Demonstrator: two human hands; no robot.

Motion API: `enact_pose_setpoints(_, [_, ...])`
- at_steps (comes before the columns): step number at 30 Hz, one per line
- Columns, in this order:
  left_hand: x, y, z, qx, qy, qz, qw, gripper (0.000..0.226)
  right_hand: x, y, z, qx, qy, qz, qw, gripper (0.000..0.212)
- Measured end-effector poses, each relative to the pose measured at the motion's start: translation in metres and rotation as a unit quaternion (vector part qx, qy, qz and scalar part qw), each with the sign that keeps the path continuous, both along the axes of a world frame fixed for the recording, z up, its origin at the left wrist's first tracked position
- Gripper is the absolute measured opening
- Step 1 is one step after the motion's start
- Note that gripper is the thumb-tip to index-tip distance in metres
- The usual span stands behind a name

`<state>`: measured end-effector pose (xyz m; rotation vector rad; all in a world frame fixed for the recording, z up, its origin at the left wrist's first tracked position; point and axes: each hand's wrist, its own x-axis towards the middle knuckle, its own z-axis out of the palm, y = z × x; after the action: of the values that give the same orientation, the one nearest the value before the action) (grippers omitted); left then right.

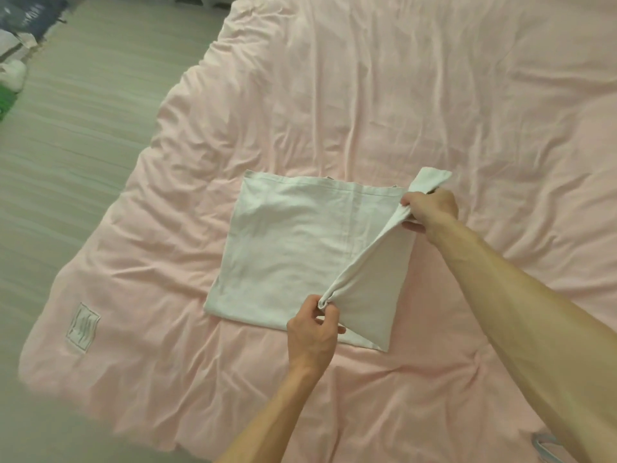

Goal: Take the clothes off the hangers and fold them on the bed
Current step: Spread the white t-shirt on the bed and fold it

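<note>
From my feed I count one white shirt point(293, 255) lying flat in the middle of the pink bed point(400, 95), partly folded into a rectangle, its right side lifted as a taut ridge between two hands. The left hand point(312, 332) pinches the near end of that ridge, and the right hand point(430, 208) grips the far end by the sleeve. One grey hanger point(546, 446) shows partly at the bottom right edge, and one label point(82, 325) sits on the cover's near left corner
</note>
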<state>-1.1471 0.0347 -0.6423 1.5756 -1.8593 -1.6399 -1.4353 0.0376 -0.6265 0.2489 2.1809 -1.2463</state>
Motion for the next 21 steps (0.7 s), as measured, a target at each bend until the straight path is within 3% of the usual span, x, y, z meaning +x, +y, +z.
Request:
enact_pose_setpoints(4, [0.047,-0.053,-0.001,0.044,-0.038,0.028,0.998,0.017,0.051,-0.080,0.010,0.104,0.088,0.123,0.983,0.036])
enact_pose_setpoints(10, [0.111,-0.131,-0.015,0.095,-0.091,0.050,0.990,0.024,0.126,-0.192,-0.003,0.219,0.169,0.295,0.914,0.046])
enact_pose_setpoints(14, [0.145,-0.160,-0.031,0.118,-0.122,0.047,0.984,0.029,0.164,-0.237,-0.013,0.247,0.181,0.333,0.892,0.046])
enact_pose_setpoints(21, [0.157,-0.179,-0.036,0.162,-0.126,0.052,0.977,0.035,0.179,-0.270,-0.022,0.284,0.199,0.338,0.875,0.069])
